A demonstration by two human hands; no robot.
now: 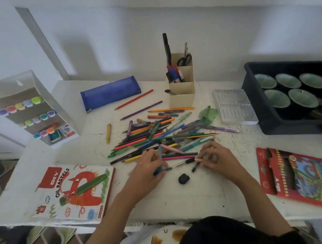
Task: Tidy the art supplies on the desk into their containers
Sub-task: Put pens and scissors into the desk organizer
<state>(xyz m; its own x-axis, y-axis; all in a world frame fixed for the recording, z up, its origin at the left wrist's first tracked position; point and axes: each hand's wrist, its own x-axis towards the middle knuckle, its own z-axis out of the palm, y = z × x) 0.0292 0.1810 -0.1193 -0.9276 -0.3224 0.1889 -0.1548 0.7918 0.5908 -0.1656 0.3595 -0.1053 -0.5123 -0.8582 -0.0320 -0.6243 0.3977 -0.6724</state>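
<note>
Both hands sorting pens at the pile's near edge
Left hand [150, 167] and right hand [216, 159] pinch opposite ends of a thin black pen [181, 164], lying crosswise on the white table [192, 195].

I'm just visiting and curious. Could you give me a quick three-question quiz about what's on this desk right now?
1. True or false: the blue pencil case lies left of the beige pen holder.
2. How many green dishes sit in the dark bin? A) four B) five C) eight
3. Fill in: the small black lump lies on the desk between the left hand and the ____ hand.

Key: 1 true; 2 B; 3 right.
</note>
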